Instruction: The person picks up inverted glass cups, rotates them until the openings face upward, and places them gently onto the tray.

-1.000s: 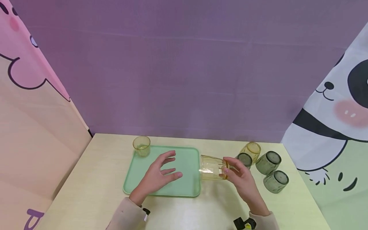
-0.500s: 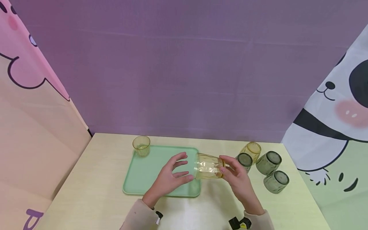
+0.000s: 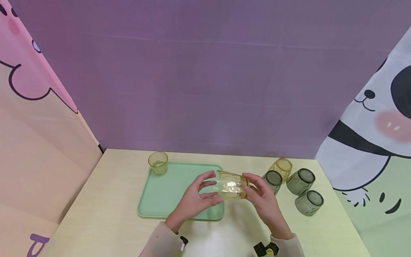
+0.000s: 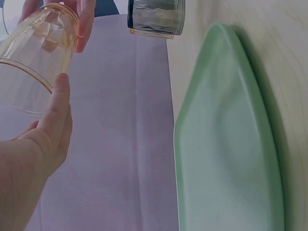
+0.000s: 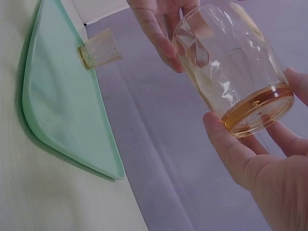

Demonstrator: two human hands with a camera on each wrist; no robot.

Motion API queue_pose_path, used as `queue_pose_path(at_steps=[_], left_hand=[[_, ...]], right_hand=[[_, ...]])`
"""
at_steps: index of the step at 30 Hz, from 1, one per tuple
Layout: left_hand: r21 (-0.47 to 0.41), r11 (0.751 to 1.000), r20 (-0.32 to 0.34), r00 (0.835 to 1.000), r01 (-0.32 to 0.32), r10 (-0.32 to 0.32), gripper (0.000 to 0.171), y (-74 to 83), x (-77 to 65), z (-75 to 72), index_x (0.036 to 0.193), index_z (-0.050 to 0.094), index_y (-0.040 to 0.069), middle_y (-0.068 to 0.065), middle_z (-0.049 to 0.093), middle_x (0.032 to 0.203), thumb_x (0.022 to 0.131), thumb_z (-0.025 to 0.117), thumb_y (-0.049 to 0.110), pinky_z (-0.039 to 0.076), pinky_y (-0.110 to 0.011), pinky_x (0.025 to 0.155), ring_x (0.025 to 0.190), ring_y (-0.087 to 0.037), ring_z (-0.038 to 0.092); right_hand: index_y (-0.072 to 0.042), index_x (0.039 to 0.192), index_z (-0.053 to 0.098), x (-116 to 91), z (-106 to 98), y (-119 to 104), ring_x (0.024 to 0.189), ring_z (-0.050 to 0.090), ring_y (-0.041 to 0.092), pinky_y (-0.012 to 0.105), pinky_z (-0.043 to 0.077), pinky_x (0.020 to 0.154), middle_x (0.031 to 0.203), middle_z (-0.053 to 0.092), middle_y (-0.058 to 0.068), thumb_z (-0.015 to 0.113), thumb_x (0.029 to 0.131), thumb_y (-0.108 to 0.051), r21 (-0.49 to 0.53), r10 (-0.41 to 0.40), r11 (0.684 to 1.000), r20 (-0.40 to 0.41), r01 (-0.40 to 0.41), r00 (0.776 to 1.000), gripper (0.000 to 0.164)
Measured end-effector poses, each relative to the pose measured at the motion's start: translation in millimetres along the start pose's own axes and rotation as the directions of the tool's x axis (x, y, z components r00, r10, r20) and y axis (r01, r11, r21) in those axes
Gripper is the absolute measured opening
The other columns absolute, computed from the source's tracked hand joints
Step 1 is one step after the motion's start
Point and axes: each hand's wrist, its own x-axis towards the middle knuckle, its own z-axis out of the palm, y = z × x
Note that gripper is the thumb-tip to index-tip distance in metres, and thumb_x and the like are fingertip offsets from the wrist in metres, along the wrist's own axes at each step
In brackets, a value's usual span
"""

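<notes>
A clear yellow drinking glass (image 3: 232, 185) is held sideways above the tray's right edge, its mouth to the left and its base to the right. My right hand (image 3: 264, 203) grips the base end between thumb and fingers. At the mouth, my left hand (image 3: 196, 196) has its thumb and fingers spread round the rim. In the left wrist view the left thumb (image 4: 58, 96) touches the rim. The right wrist view shows the thick amber base (image 5: 260, 108) between the right hand's digits. Below lies the green tray (image 3: 160, 203).
Another yellow glass (image 3: 158, 163) stands upright at the tray's back left corner. To the right, several upside-down glasses cluster: a yellow glass (image 3: 282, 167) at the back and grey glasses, including one front grey glass (image 3: 309, 203). A purple cloth (image 3: 205, 89) hangs behind the table.
My left hand has moved right from over the tray to the glass's rim. My right hand has carried the glass slightly left. The other glasses and tray stayed put.
</notes>
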Motion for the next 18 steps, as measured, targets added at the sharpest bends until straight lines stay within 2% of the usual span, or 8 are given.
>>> queue_pose_path(at_steps=[7, 10, 13, 18], left_hand=[[0.003, 1.0, 0.0, 1.0, -0.004, 0.004, 0.079, -1.3, 1.8, -0.7, 0.151, 0.04, 0.007, -0.013, 0.038, 0.153, 0.084, 0.082, 0.011, 0.054, -0.036, 0.093, 0.132, -0.033, 0.048], [0.009, 1.0, 0.003, 1.0, -0.011, 0.01, 0.078, -1.2, 2.8, -1.0, 0.15, 0.041, 0.007, -0.012, 0.039, 0.153, 0.084, 0.082, 0.01, 0.055, -0.037, 0.093, 0.131, -0.033, 0.048], [0.01, 1.0, 0.008, 1.0, -0.004, 0.004, 0.077, -0.8, 3.4, -1.4, 0.15, 0.042, 0.007, -0.01, 0.041, 0.151, 0.084, 0.083, 0.01, 0.055, -0.037, 0.093, 0.13, -0.036, 0.048], [0.019, 1.0, 0.014, 1.0, 0.024, -0.025, 0.078, -0.6, 3.1, -2.9, 0.15, 0.043, 0.008, -0.017, 0.042, 0.147, 0.083, 0.084, 0.012, 0.056, -0.037, 0.09, 0.128, -0.039, 0.049]], right_hand=[[0.008, 0.138, 0.046, 0.0, 2.4, -0.4, 0.112, 0.06, 0.023, 0.035, 0.057, 0.089, 0.134, 0.042, 0.029, 0.055, 0.1, 0.005, 0.021, 0.003, 1.0, 0.0, -0.003, 1.0, 0.04], [0.004, 0.138, 0.049, 0.4, 1.8, 0.2, 0.112, 0.06, 0.023, 0.035, 0.056, 0.089, 0.134, 0.043, 0.028, 0.055, 0.1, 0.005, 0.025, -0.008, 1.0, 0.012, 0.007, 1.0, 0.039], [0.006, 0.139, 0.047, 0.9, 1.0, 0.4, 0.113, 0.06, 0.023, 0.035, 0.056, 0.089, 0.133, 0.045, 0.023, 0.054, 0.1, 0.005, 0.03, -0.019, 0.999, 0.035, 0.018, 0.999, 0.039], [0.008, 0.139, 0.044, 0.9, -0.7, 1.0, 0.113, 0.059, 0.024, 0.035, 0.057, 0.089, 0.132, 0.048, 0.016, 0.052, 0.101, 0.006, 0.041, -0.025, 0.999, 0.067, 0.023, 0.997, 0.039]])
